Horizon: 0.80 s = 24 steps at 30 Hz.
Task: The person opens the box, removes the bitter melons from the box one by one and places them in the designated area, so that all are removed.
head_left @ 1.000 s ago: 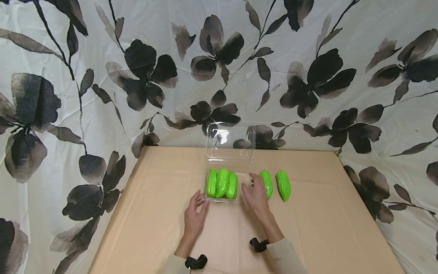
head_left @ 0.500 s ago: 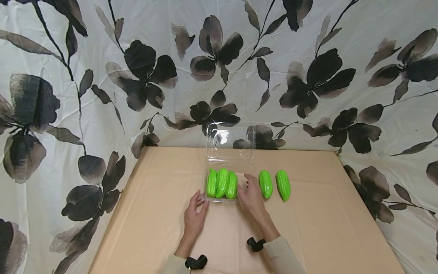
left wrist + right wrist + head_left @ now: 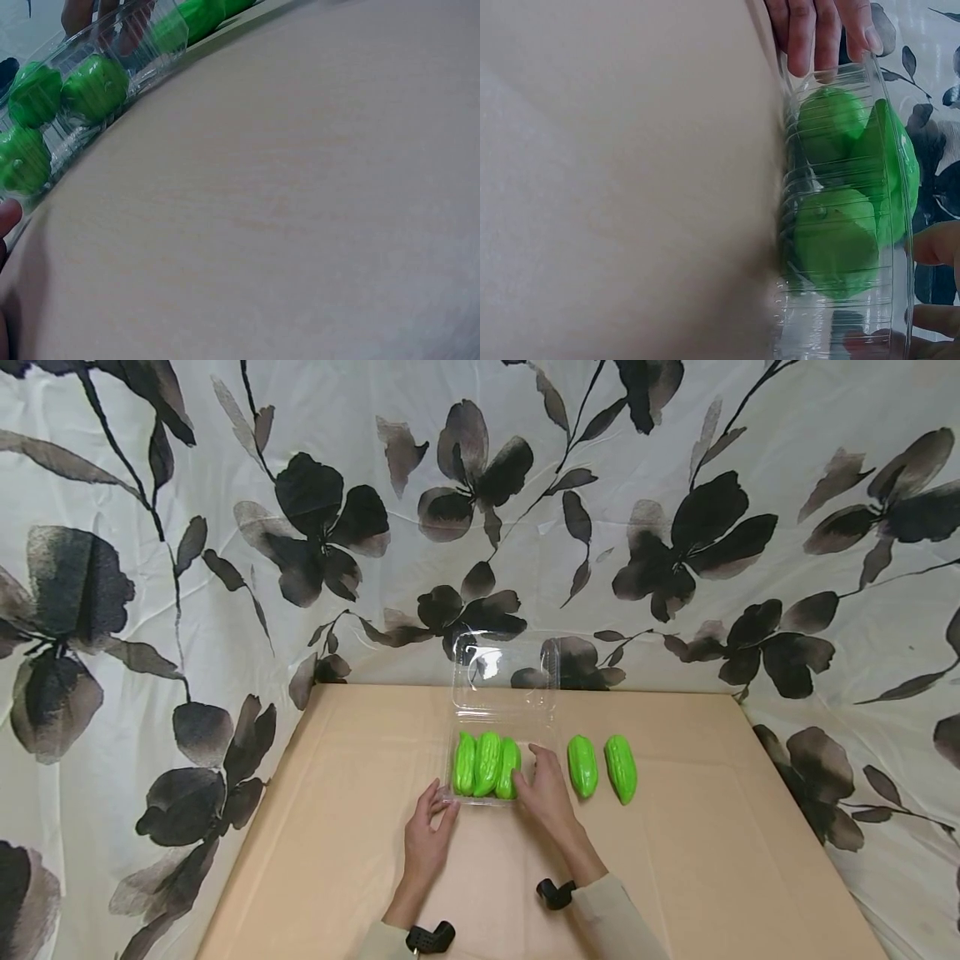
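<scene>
A clear plastic clamshell container stands with its lid raised and three ridged green bitter melons inside. The middle bitter melon sits higher, leaning on the two beside it. My left hand holds the container's front left corner, fingers along the side wall and thumb at the front. My right hand reaches over the right part of the container with fingers spread. Its thumb is at the rightmost bitter melon; whether it touches is unclear. Nothing is gripped in that hand.
Two more bitter melons, one nearer and one farther right, lie on the tan table right of the container. The transparent lid stands up at the back, before a floral cloth.
My right hand has moved left, from beside the loose bitter melons to the rightmost one in the container. My left hand stays at the corner.
</scene>
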{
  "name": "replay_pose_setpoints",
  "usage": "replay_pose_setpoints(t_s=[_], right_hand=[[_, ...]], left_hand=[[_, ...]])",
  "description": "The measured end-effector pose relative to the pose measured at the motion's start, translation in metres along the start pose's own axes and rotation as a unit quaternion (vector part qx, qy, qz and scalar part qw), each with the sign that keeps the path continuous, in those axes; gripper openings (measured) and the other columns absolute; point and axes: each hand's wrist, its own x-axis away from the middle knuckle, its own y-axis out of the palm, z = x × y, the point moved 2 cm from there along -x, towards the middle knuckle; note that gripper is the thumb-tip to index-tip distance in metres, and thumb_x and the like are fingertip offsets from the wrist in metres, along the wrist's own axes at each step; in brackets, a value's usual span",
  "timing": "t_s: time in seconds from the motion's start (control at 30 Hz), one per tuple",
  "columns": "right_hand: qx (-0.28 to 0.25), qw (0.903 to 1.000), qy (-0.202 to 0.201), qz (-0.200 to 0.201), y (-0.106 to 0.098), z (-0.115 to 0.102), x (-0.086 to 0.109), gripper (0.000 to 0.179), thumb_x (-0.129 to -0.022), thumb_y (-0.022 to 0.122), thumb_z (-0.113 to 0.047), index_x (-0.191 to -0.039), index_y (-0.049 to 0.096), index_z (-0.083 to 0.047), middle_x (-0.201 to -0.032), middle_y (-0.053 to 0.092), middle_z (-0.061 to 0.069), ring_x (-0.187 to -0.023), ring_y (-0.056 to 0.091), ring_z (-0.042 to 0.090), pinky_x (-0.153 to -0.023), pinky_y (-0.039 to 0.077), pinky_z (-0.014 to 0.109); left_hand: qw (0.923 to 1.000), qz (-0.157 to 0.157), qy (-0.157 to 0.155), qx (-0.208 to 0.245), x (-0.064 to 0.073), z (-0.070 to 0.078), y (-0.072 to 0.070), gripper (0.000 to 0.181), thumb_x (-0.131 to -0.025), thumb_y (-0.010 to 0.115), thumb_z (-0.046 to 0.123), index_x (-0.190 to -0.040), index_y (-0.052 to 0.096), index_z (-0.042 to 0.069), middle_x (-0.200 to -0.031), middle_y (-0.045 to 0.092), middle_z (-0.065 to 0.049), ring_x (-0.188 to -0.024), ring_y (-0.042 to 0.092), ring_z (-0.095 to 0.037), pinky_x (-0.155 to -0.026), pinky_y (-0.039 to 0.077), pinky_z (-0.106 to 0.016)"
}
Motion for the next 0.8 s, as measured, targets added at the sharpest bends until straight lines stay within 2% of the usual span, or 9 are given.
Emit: replay_pose_setpoints(t_s=[0.27,0.53,0.8], right_hand=[[-0.003,0.9993,0.020,-0.030,0.003,-0.003,-0.004,0.063,-0.089,0.069,-0.019,-0.140,0.047,0.009,-0.133,0.054,0.030,-0.108,0.061,0.038,-0.093,0.053,0.052],[0.005,0.9972,0.040,-0.063,0.007,-0.003,-0.007,0.065,-0.091,0.069,-0.022,-0.143,0.044,0.007,-0.139,0.052,0.031,-0.128,0.053,0.046,-0.105,0.046,0.057],[0.027,0.9957,0.036,-0.081,0.009,-0.004,-0.011,0.064,-0.090,0.071,-0.020,-0.142,0.046,0.009,-0.136,0.054,0.032,-0.126,0.054,0.047,-0.103,0.047,0.058]], left_hand=[[0.9999,0.002,-0.007,-0.009,0.000,0.000,0.001,0.057,-0.095,0.070,0.030,-0.145,0.050,0.014,-0.127,0.070,-0.003,-0.109,0.069,-0.018,-0.099,0.050,-0.046],[1.0000,0.004,0.003,-0.003,0.000,-0.001,0.002,0.057,-0.094,0.071,0.029,-0.145,0.051,0.014,-0.128,0.069,-0.002,-0.108,0.069,-0.017,-0.098,0.051,-0.042],[0.9999,0.007,0.004,-0.006,0.000,0.000,0.002,0.056,-0.094,0.071,0.028,-0.145,0.051,0.013,-0.128,0.069,-0.002,-0.107,0.069,-0.017,-0.098,0.051,-0.043]])
